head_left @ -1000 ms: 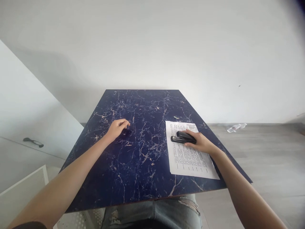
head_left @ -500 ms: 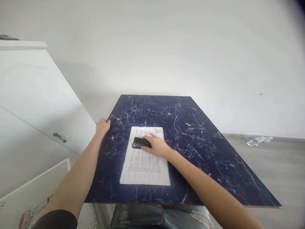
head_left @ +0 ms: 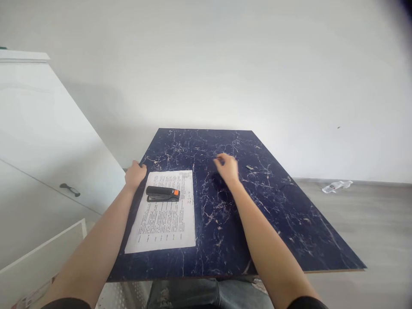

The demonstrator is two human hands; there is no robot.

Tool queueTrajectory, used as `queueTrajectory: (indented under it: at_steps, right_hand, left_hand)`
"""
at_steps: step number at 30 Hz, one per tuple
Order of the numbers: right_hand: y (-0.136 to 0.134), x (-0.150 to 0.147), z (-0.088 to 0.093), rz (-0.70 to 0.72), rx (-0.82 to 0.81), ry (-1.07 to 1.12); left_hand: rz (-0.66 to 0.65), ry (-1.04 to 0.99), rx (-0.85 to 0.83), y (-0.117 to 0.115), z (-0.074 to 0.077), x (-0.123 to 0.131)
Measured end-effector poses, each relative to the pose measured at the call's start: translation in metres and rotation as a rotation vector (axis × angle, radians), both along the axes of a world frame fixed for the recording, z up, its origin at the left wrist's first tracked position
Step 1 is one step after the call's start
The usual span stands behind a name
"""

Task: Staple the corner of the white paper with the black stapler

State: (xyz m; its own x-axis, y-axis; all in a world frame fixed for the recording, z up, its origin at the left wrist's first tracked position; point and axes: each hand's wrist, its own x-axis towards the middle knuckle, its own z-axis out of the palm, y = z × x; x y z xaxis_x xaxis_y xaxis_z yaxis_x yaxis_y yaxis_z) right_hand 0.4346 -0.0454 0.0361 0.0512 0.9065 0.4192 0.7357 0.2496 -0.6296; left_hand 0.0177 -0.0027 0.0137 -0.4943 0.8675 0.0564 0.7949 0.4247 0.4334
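A black stapler (head_left: 163,194) with an orange patch at its right end lies across a printed sheet of paper (head_left: 167,227) on the dark blue marbled table (head_left: 219,231). My right hand (head_left: 228,167) is over the table, to the right of the paper and apart from the stapler. Its fingers are loosely curled, slightly blurred, with a gap between thumb and forefinger and nothing visible in them. My left hand (head_left: 135,174) is closed around the table's left edge, thumb on top; its other fingers are partly hidden. A small greyish strip (head_left: 249,167) lies right of my right hand.
A white cabinet (head_left: 38,128) with a dark handle (head_left: 70,189) stands at the left, with an open drawer (head_left: 48,244) below. A pale wall rises behind the table. Clear plastic packaging (head_left: 337,186) lies on the floor at the right.
My right hand has let go of the stapler and moved right and farther back. The stapler and paper now lie farther left on the table. My left hand stays at the edge.
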Motion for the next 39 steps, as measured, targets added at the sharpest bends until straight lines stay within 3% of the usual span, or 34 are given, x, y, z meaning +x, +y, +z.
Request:
queueTrajectory:
  at_steps: [2, 4, 7, 10, 14, 20, 23, 26, 29, 33, 36, 39]
  right_hand:
    - [0.012, 0.056, -0.015, -0.403, 0.009, -0.028]
    - [0.017, 0.099, -0.032, -0.63, -0.024, 0.001]
    - [0.021, 0.129, -0.053, -0.587, -0.042, -0.02]
    - [0.024, 0.126, -0.059, -0.461, -0.042, -0.038]
    - [0.03, 0.078, -0.045, -0.325, -0.055, -0.026]
    - [0.053, -0.073, -0.006, 0.192, 0.015, 0.018]
    - [0.07, -0.143, 0.01, 0.31, -0.05, 0.021]
    - [0.084, -0.189, 0.014, 0.4, -0.166, -0.063]
    - [0.092, -0.212, 0.011, 0.458, -0.265, -0.207]
    - [0.079, -0.211, 0.018, 0.445, -0.261, -0.258]
    - [0.04, -0.201, 0.031, 0.474, -0.098, -0.145]
    - [-0.013, -0.193, 0.035, 0.755, -0.083, -0.102]
  left_hand:
    - [0.004, 0.001, -0.005, 0.0, 0.001, 0.001]
    - [0.005, -0.005, -0.003, -0.002, 0.001, 0.001]
    - [-0.004, -0.021, 0.007, -0.005, 0.002, 0.003]
    - [-0.005, -0.038, 0.005, -0.008, 0.002, 0.005]
    - [-0.008, -0.037, 0.02, -0.008, 0.001, 0.006]
    - [-0.017, -0.041, 0.036, -0.01, -0.001, 0.006]
    - [-0.034, -0.035, 0.04, -0.012, 0.0, 0.006]
    - [-0.038, -0.026, 0.02, -0.013, 0.001, 0.008]
    - [-0.013, 0.009, -0.003, -0.014, 0.004, 0.01]
    - [-0.01, 0.024, -0.031, -0.014, 0.006, 0.013]
    - [0.002, 0.011, -0.03, -0.014, 0.006, 0.015]
    - [0.01, 0.009, -0.01, -0.013, 0.005, 0.015]
